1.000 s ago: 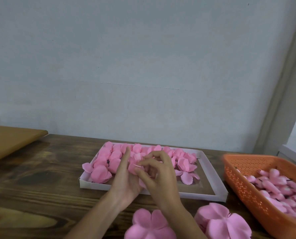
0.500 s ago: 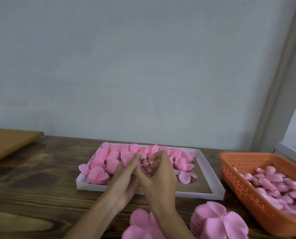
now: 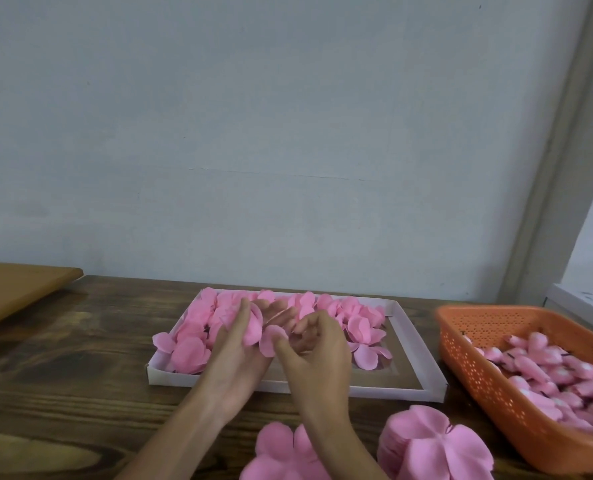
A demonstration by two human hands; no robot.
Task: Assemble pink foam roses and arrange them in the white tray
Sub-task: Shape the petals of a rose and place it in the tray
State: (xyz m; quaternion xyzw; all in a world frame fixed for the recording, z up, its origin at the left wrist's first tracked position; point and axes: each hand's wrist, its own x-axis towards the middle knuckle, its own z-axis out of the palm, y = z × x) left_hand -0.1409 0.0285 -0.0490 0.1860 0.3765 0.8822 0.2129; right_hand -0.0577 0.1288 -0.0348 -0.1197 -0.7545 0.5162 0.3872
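Observation:
A pink foam rose (image 3: 258, 329) sits between both hands just above the near part of the white tray (image 3: 414, 344). My left hand (image 3: 238, 355) cups it from the left, thumb and fingers around its petals. My right hand (image 3: 317, 351) pinches a lower petal with curled fingers. Several finished pink roses (image 3: 357, 322) fill the tray's far and left parts; its near right floor is bare.
An orange perforated basket (image 3: 475, 341) of pink buds stands at the right. Two stacks of flat pink petal cutouts (image 3: 433, 441) lie near the table's front edge. A tan board (image 3: 14, 289) overhangs the dark wooden table (image 3: 80, 358) at far left.
The hands, pressed together around the rose half a second ago, have spread apart slightly, and the rose's petals now show open between them. The view has shifted a little.

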